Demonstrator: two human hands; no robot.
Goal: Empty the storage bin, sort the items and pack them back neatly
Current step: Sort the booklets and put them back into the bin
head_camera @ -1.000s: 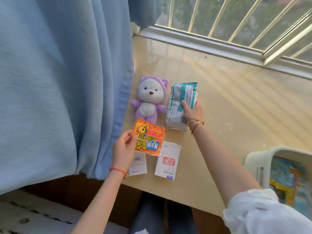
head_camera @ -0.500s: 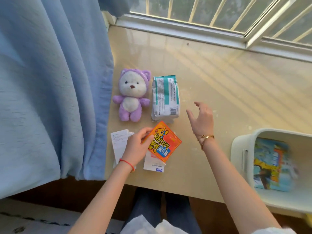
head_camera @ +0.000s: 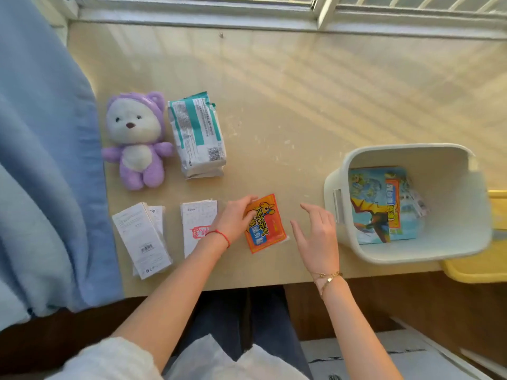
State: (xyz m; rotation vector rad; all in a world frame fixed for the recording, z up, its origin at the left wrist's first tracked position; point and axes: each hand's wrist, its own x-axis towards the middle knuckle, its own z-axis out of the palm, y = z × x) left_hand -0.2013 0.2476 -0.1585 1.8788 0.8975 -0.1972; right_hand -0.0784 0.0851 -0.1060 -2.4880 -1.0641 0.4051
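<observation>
**Orange pouch going down in the front row; bin waits on the right**

Head view. The left hand has its fingertips on the upper left corner of a flat orange foil pouch with blue and yellow print, which lies on the pale wooden tabletop. Whether the fingers pinch the corner or only press it flat cannot be told. The right hand hovers just to the right of the pouch, fingers spread and loose, holding nothing. The pouch's long axis runs roughly away from the person, tilted slightly, so its free lower right corner points toward the right hand.

The off-white plastic storage bin sits well to the right, beyond the right hand, which is plainly the nearer hand to it. I judge that any next reach into the bin falls to that hand.

Count on the table:
- one purple and white plush bear
- one grey and teal soft pack, just beside the bear
- what looks like two stacked white slim cartons at the front left
- one white carton with a red stamp mark, partly under the left wrist
- one orange pouch

Still in the bin: colourful flat printed items; how many cannot be told.
</observation>
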